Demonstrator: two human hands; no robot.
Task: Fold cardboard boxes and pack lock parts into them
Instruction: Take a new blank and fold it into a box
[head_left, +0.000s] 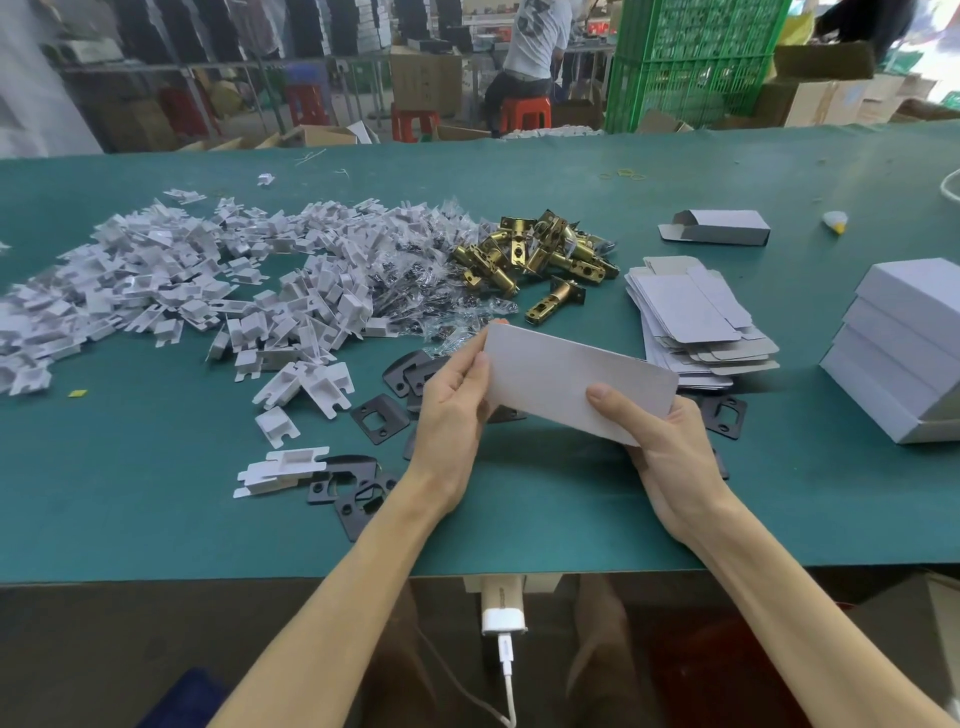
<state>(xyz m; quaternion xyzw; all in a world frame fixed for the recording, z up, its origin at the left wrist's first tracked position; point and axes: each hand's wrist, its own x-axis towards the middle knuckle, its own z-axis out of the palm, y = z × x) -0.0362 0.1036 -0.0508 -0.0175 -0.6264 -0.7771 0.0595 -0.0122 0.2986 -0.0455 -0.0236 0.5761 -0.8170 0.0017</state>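
Note:
A flat white cardboard box blank (566, 379) is held above the green table (519, 509) between both hands. My left hand (452, 415) grips its left end, thumb on the front face. My right hand (660, 441) grips its lower right end, thumb on top. Brass latch bolts (540, 254) lie heaped behind it. A stack of flat box blanks (696, 322) sits to the right. Black strike plates (376, 415) are scattered under and around my hands.
A big heap of white folded card inserts (182, 291) and small plastic bags (415, 280) covers the left of the table. One folded box (717, 226) lies at the back, and finished white boxes (904, 348) are stacked at the right edge. A person sits on a red stool beyond the table.

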